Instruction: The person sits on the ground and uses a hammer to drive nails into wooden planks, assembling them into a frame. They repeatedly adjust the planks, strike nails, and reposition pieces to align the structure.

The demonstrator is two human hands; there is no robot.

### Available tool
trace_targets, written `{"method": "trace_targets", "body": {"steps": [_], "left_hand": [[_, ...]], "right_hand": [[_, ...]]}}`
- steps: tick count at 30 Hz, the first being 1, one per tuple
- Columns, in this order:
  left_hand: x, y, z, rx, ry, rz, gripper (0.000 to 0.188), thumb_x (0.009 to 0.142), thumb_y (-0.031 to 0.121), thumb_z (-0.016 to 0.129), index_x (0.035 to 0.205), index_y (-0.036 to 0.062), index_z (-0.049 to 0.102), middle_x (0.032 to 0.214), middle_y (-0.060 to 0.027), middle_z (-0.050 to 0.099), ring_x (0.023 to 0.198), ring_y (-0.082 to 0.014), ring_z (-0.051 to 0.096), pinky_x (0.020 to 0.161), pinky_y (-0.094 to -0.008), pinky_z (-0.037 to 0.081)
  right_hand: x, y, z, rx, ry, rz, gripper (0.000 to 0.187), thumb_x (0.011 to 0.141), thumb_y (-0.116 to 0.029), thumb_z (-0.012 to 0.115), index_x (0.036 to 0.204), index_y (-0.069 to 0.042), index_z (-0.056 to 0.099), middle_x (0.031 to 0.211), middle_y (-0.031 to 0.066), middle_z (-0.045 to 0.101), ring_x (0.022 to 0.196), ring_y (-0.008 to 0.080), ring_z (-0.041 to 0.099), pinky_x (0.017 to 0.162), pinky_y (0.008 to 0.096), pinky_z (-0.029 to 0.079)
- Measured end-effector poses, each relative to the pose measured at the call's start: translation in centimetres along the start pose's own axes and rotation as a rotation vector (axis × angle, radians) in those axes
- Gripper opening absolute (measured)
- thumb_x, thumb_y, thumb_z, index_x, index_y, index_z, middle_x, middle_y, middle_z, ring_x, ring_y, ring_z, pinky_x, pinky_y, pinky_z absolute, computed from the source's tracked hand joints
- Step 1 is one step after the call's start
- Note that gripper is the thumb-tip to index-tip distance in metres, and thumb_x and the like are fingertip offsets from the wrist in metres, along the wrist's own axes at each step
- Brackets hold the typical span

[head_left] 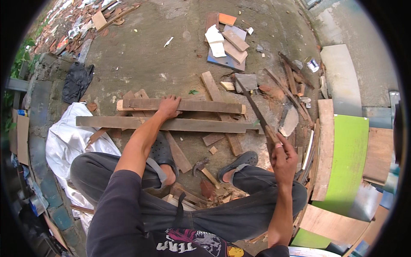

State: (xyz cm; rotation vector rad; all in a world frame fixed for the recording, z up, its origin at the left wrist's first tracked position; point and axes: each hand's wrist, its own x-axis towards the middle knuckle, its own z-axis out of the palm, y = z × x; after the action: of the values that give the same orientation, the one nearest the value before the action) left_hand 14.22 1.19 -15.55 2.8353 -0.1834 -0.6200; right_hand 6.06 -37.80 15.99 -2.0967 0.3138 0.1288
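My left hand point(170, 106) lies across a wooden beam point(205, 107), its fingers gripping over the far edge. The beam's right end shows pale wood. In my right hand point(284, 159) is a handsaw point(256, 107), held by its wooden handle, its long dark blade slanting up and left. The blade is to the right of the beam and apart from it. Nearer to me lies a second long plank point(201, 125), its right end stepped narrower. Both pieces rest across other boards, including a slanting one point(212, 88).
A hammer point(200, 166) lies between my feet near wood offcuts. Ahead are stacked boards point(235, 45). A stone point(246, 82) and loose sticks point(284, 92) are at right, beside a green panel point(342, 158). A white sack point(64, 135) and black plastic bag point(78, 81) lie at left.
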Motion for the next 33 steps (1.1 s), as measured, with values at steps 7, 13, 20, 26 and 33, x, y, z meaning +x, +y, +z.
{"method": "trace_targets", "body": {"steps": [7,13,20,26,33], "left_hand": [[0.5,-4.4,-2.7,0.116,0.157,-0.049,0.066,0.080,0.040,0.077,0.132,0.0096,0.050,0.129,-0.0167,0.057,0.127,-0.0349,0.050,0.102,-0.0579,0.038],[3.7,-8.2,-8.2,0.173,0.324,-0.085,0.065,0.081,0.040,0.076,0.132,0.0107,0.049,0.129,-0.0149,0.056,0.126,-0.0332,0.051,0.103,-0.0607,0.035],[7.3,-8.7,-9.8,0.373,0.549,-0.078,0.059,0.088,0.042,0.070,0.133,0.0099,0.051,0.136,-0.0138,0.054,0.133,-0.0318,0.047,0.111,-0.0623,0.029],[5.5,-1.0,-6.6,-0.010,0.081,0.032,0.059,0.091,0.051,0.065,0.131,0.0078,0.059,0.128,-0.0189,0.062,0.120,-0.0364,0.058,0.103,-0.0522,0.045],[-3.1,7.0,0.8,-0.020,-0.083,0.243,0.078,0.081,0.062,0.069,0.133,0.0064,0.055,0.128,-0.0199,0.062,0.123,-0.0340,0.057,0.103,-0.0504,0.044]], "right_hand": [[0.5,-0.7,-0.5,0.044,-0.022,-0.001,0.036,0.098,-0.015,0.056,0.129,0.003,0.063,0.069,-0.0024,0.053,0.059,0.0041,0.045,0.051,0.0224,0.034],[0.6,-0.4,-0.1,0.013,-0.013,0.025,0.036,0.098,-0.013,0.055,0.128,0.003,0.064,0.067,-0.0029,0.051,0.056,0.0043,0.043,0.050,0.0226,0.034],[0.7,0.0,0.8,-0.020,-0.021,0.048,0.036,0.099,-0.015,0.056,0.129,0.002,0.063,0.068,-0.0030,0.052,0.058,0.0045,0.045,0.052,0.0221,0.035],[0.6,-0.3,1.3,-0.074,-0.036,0.030,0.036,0.098,-0.016,0.058,0.131,-0.001,0.064,0.072,-0.0020,0.056,0.064,0.0062,0.050,0.057,0.0234,0.040],[-0.5,-1.1,1.5,-0.069,-0.068,0.025,0.035,0.098,-0.018,0.060,0.129,-0.003,0.065,0.072,-0.0001,0.059,0.066,0.0061,0.052,0.058,0.0231,0.041]]}}
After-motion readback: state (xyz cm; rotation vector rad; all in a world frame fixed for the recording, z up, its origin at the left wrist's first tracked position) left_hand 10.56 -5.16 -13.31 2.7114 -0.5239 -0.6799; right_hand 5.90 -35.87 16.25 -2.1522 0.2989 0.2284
